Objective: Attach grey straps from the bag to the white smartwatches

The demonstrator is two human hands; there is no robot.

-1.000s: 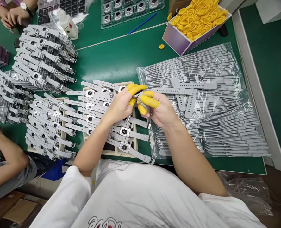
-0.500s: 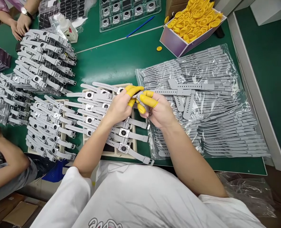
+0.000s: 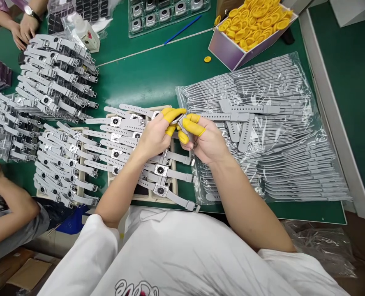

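Observation:
My left hand, with yellow finger cots on its fingers, pinches a smartwatch mostly hidden by the fingertips. Opposite it, my right hand, also in finger cots, grips a grey watch strap at the watch's edge. Whether strap and watch are joined I cannot tell. Below my left hand lies a cream tray of watches with grey straps, their round sensors facing up. Beside my right hand, loose grey straps rest on a clear plastic bag packed with many more.
A box of yellow finger cots stands at the back right, near a blue stick. Strapped watches are stacked at left, beside a white bottle. Another person's hands are at the far left; a co-worker's arm is lower left.
Both hands stay together at the same spot, with the fingers and the strap piece shifted slightly against the watch. The whole view has moved a little.

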